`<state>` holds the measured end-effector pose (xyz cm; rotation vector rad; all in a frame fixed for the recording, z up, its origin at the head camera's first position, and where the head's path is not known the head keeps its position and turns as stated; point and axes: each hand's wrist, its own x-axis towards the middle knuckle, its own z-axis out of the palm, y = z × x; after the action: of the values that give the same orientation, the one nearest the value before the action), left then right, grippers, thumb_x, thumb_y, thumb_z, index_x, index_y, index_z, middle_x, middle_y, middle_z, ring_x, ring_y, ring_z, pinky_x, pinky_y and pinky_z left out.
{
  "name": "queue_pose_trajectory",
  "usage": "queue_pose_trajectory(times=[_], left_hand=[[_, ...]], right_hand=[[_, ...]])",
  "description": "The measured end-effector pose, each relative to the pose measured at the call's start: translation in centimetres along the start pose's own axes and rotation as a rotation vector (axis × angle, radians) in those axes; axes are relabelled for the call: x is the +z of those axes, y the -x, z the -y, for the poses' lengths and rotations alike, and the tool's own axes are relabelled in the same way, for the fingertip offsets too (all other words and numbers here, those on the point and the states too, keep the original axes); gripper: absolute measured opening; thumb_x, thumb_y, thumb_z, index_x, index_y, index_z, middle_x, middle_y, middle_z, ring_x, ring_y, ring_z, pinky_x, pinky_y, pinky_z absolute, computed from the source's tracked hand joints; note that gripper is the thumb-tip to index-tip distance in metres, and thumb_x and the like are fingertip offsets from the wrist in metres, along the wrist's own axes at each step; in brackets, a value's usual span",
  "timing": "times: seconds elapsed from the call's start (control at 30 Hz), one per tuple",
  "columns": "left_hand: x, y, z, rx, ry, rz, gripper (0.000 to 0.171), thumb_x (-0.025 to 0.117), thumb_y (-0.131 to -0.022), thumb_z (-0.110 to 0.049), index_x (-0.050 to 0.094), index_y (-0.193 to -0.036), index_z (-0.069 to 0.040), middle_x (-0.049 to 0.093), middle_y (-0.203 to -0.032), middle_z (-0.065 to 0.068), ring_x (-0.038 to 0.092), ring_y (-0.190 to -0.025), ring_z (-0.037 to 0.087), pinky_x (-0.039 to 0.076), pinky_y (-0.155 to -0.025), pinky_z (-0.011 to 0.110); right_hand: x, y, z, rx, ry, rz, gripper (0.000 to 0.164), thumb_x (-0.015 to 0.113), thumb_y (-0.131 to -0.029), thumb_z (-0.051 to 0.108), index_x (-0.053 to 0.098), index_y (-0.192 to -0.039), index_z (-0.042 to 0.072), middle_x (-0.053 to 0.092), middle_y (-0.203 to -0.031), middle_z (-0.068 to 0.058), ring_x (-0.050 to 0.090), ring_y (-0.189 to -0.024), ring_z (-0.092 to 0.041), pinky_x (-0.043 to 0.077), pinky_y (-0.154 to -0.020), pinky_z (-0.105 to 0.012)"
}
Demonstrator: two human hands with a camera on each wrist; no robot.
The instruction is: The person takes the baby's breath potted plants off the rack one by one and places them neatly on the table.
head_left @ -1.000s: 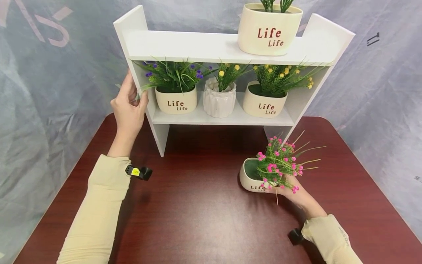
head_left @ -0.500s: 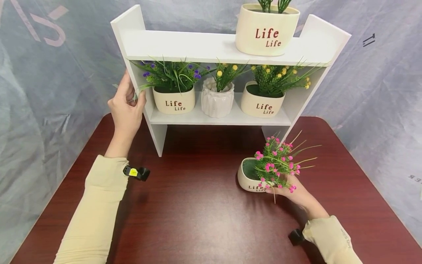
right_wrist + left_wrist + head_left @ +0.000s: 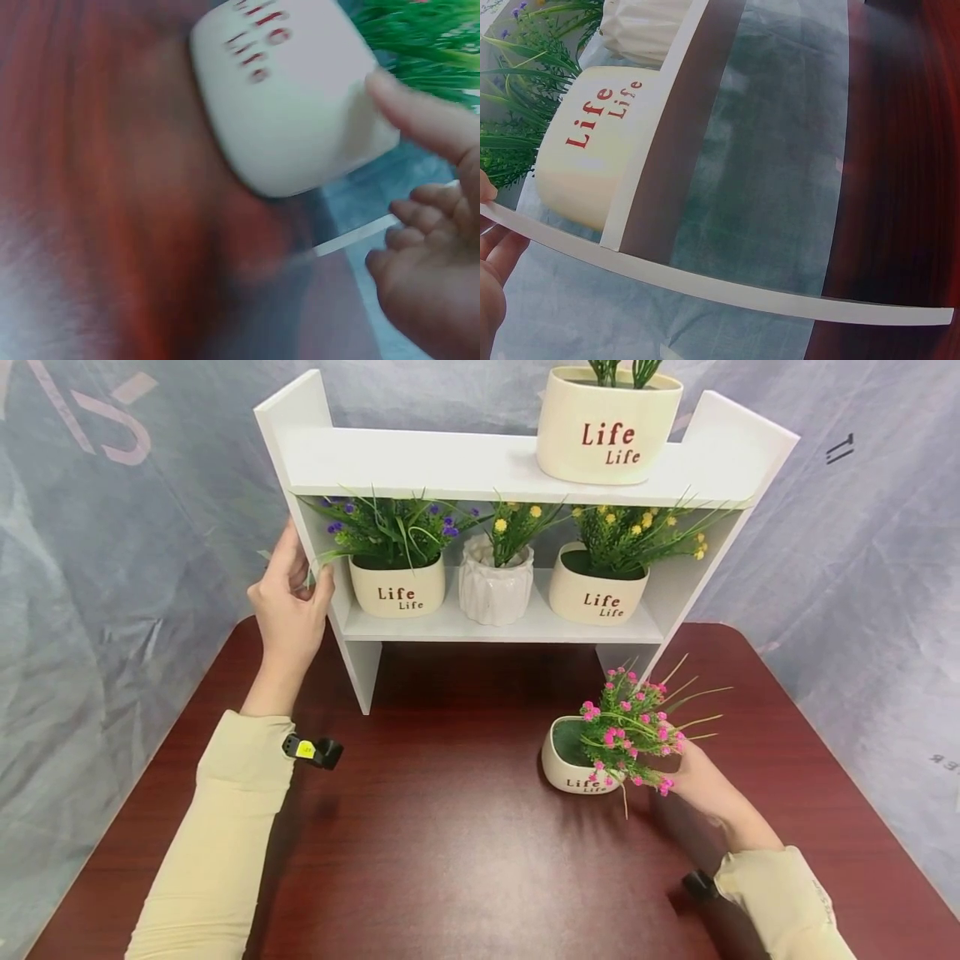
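Observation:
My left hand (image 3: 288, 610) grips the left side panel of a white two-tier shelf (image 3: 435, 464). In the left wrist view, the thumb and fingers lie on opposite sides of that panel (image 3: 742, 294). A cream oval flowerpot (image 3: 564, 772) lettered "Life Life", with pink flowers (image 3: 626, 731), stands on the table in front of the shelf's right leg. My right hand (image 3: 705, 785) is at the pot's right side, partly behind the flowers. In the right wrist view, its thumb is right at the pot (image 3: 300, 112), while the other fingers are loosely bent and apart from it.
On the lower tier stand a pot with purple flowers (image 3: 397, 592), a white ribbed pot (image 3: 497, 587) and a pot with yellow flowers (image 3: 598, 593). A larger cream pot (image 3: 607, 431) sits on the upper tier. Grey cloth (image 3: 135, 568) hangs behind the dark red table (image 3: 450, 827).
My right hand has loosened its hold on the pink-flowered pot and drawn back slightly to the right. The pot stays in place. My left hand still holds the shelf panel.

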<state>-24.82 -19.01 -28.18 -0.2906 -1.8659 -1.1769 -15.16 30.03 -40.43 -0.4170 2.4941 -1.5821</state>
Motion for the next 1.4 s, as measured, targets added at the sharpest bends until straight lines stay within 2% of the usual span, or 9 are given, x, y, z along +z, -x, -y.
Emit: queue_pose_trajectory(times=[0.17, 0.27, 0.37, 0.4, 0.47, 0.6, 0.77, 1.03, 1.4], left_hand=[[0.0, 0.0, 0.1, -0.037, -0.009, -0.009, 0.055, 0.062, -0.091, -0.010, 0.050, -0.143, -0.022, 0.064, -0.127, 0.005, 0.064, -0.113, 0.016, 0.047, -0.065, 0.001], [0.1, -0.1, 0.2, -0.052, -0.011, -0.009, 0.055, 0.063, -0.090, -0.010, 0.050, -0.143, -0.022, 0.064, -0.128, 0.004, 0.064, -0.113, 0.016, 0.047, -0.065, 0.000], [0.0, -0.1, 0.1, -0.055, -0.011, -0.006, 0.055, 0.063, -0.091, -0.010, 0.050, -0.143, -0.022, 0.064, -0.128, 0.005, 0.063, -0.114, 0.016, 0.048, -0.066, 0.000], [0.0, 0.0, 0.0, -0.056, -0.010, -0.005, 0.055, 0.063, -0.091, -0.010, 0.050, -0.143, -0.022, 0.064, -0.128, 0.005, 0.063, -0.114, 0.015, 0.048, -0.067, 0.000], [-0.1, 0.0, 0.0, -0.057, -0.010, -0.008, 0.055, 0.063, -0.090, -0.010, 0.050, -0.142, -0.022, 0.064, -0.128, 0.005, 0.064, -0.113, 0.016, 0.048, -0.067, 0.000], [-0.1, 0.0, 0.1, -0.054, -0.013, -0.016, 0.055, 0.063, -0.090, -0.010, 0.051, -0.142, -0.022, 0.065, -0.127, 0.006, 0.065, -0.112, 0.018, 0.047, -0.066, 0.000], [0.1, 0.0, 0.2, -0.049, -0.020, -0.020, 0.054, 0.063, -0.090, -0.010, 0.051, -0.142, -0.021, 0.065, -0.126, 0.006, 0.065, -0.111, 0.018, 0.047, -0.066, -0.001], [0.0, 0.0, 0.2, -0.055, -0.013, -0.022, 0.054, 0.064, -0.090, -0.010, 0.052, -0.142, -0.021, 0.065, -0.126, 0.007, 0.065, -0.112, 0.018, 0.047, -0.067, 0.000], [0.2, 0.0, 0.4, -0.047, -0.022, -0.021, 0.053, 0.063, -0.091, -0.009, 0.051, -0.142, -0.019, 0.064, -0.127, 0.008, 0.064, -0.112, 0.020, 0.046, -0.068, -0.001]], right_hand=[[-1.9, 0.0, 1.9, 0.108, 0.130, -0.023, 0.083, 0.063, -0.093, 0.009, 0.009, -0.155, -0.001, 0.023, -0.153, -0.030, 0.053, -0.118, -0.010, 0.046, -0.080, -0.007], [-3.0, -0.1, 2.7, 0.094, 0.142, -0.063, 0.075, 0.058, -0.096, 0.008, 0.013, -0.155, 0.002, 0.031, -0.151, -0.020, 0.047, -0.113, -0.004, 0.043, -0.081, -0.005], [-4.1, -0.2, 3.1, 0.062, -0.047, -0.053, 0.073, 0.052, -0.098, 0.005, 0.008, -0.156, 0.004, 0.030, -0.155, -0.003, 0.046, -0.113, 0.007, 0.042, -0.085, -0.006], [-4.4, -0.3, 3.4, 0.071, -0.121, -0.043, 0.074, 0.051, -0.099, 0.006, 0.006, -0.156, 0.006, 0.026, -0.158, 0.003, 0.042, -0.125, 0.004, 0.040, -0.099, -0.011], [-4.9, -0.5, 4.2, 0.089, -0.239, -0.031, 0.075, 0.050, -0.100, 0.006, 0.001, -0.157, 0.009, 0.017, -0.162, 0.010, 0.023, -0.145, -0.001, 0.022, -0.121, -0.026], [-5.7, -1.1, 6.8, 0.112, -0.246, -0.077, 0.077, 0.051, -0.100, 0.010, -0.001, -0.157, 0.013, 0.005, -0.165, 0.004, -0.005, -0.152, -0.023, -0.005, -0.124, -0.043], [-6.1, -2.0, 10.1, 0.033, -0.255, -0.221, 0.078, 0.057, -0.097, 0.008, 0.006, -0.156, 0.008, 0.012, -0.163, -0.001, 0.007, -0.152, -0.014, 0.011, -0.121, -0.017], [-6.0, -4.2, 15.6, -0.141, -0.345, -0.442, 0.077, 0.064, -0.092, 0.005, 0.020, -0.155, 0.007, 0.025, -0.161, -0.006, 0.022, -0.149, -0.014, 0.028, -0.115, -0.017], [-5.8, -7.6, 18.5, -0.263, -0.140, -0.717, 0.066, 0.057, -0.093, -0.001, 0.029, -0.152, 0.011, 0.031, -0.158, -0.005, 0.031, -0.145, -0.010, 0.026, -0.117, -0.017]])
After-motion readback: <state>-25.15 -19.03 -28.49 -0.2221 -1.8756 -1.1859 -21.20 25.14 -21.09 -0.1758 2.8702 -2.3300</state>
